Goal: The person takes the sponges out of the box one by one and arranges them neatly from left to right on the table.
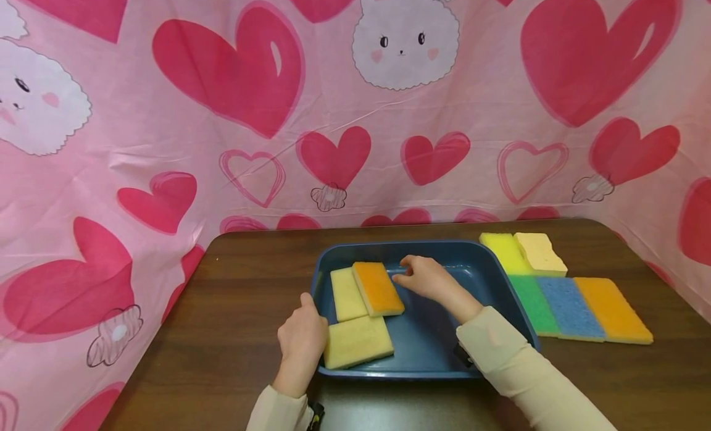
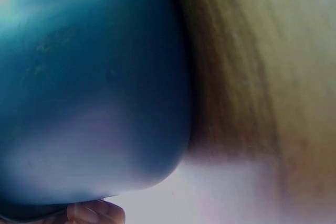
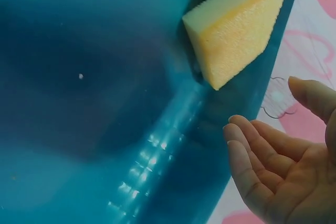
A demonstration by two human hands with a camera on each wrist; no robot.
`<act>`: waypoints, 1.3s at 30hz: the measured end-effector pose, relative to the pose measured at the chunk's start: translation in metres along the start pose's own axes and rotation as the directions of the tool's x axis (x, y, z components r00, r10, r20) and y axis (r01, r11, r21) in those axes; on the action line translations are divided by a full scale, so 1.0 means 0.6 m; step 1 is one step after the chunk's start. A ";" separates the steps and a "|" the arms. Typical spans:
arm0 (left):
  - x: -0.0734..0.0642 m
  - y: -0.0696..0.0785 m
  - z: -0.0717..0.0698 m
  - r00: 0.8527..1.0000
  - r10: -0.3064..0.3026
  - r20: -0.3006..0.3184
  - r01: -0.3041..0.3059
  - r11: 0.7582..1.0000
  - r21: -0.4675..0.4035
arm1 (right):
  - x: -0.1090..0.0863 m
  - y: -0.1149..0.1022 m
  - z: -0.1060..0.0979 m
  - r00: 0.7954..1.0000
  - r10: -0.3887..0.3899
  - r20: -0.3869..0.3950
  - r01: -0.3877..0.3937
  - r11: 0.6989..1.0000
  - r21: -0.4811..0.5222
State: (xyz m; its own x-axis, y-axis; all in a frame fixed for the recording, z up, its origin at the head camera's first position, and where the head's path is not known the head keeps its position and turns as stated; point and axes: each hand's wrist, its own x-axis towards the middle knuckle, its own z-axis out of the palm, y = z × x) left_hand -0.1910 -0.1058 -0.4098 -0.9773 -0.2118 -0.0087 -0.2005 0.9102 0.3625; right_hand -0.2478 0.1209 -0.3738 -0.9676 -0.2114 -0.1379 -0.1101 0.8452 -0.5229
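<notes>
Left hand (image 1: 302, 334) grips the tray (image 1: 430, 338); right hand (image 1: 429, 279), relaxed, hovers beside the orange sponge (image 1: 379, 289) between them.

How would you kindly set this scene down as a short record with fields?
Left hand: the left hand holds the left rim of the blue tray
Right hand: the right hand is over the tray, holding nothing
In tray: orange sponge overlapping a pale yellow sponge; another pale sponge nearer the person
Right of tray: green, blue and orange sponges in a row; two yellowish sponges behind
Surface: brown table
Backdrop: pink heart-patterned cloth
</notes>
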 end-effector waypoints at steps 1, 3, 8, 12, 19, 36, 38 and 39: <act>0.000 0.000 0.001 1.000 0.000 0.001 0.000 1.000 0.001 | 0.001 0.000 0.003 1.000 0.003 0.006 -0.003 1.000 -0.002; 0.000 0.000 0.002 1.000 -0.002 0.001 0.002 1.000 0.003 | 0.004 0.001 0.009 1.000 0.011 0.018 -0.011 1.000 -0.008; 0.000 -0.002 0.007 1.000 0.003 -0.007 -0.003 1.000 0.000 | 0.007 0.003 0.029 0.999 0.045 0.028 -0.044 0.999 -0.030; 0.000 -0.002 0.007 1.000 0.008 -0.013 -0.008 1.000 -0.002 | 0.006 0.002 0.040 0.997 0.070 0.022 -0.069 0.997 -0.027; 0.001 -0.002 0.007 1.000 0.001 -0.012 -0.001 1.000 -0.003 | 0.006 0.000 0.044 0.996 0.083 0.044 -0.084 0.996 0.011; 0.002 0.000 0.003 1.000 -0.005 -0.009 0.005 1.000 -0.008 | 0.011 -0.004 0.045 0.993 0.077 0.090 -0.082 0.995 0.054; 0.001 0.000 0.002 1.000 -0.004 -0.014 0.003 1.000 -0.007 | 0.012 -0.004 0.045 0.993 0.076 0.094 -0.082 0.995 0.064; 0.001 0.000 0.001 1.000 -0.005 -0.013 0.005 1.000 -0.005 | 0.012 -0.004 0.046 0.992 0.077 0.096 -0.084 0.994 0.071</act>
State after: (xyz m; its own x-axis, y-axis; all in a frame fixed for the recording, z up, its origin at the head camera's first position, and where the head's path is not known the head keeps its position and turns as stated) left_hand -0.1916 -0.1055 -0.4105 -0.9752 -0.2215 0.0017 -0.2054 0.9074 0.3668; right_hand -0.2484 0.1038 -0.3966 -0.9468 -0.1916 -0.2584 -0.0116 0.8231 -0.5678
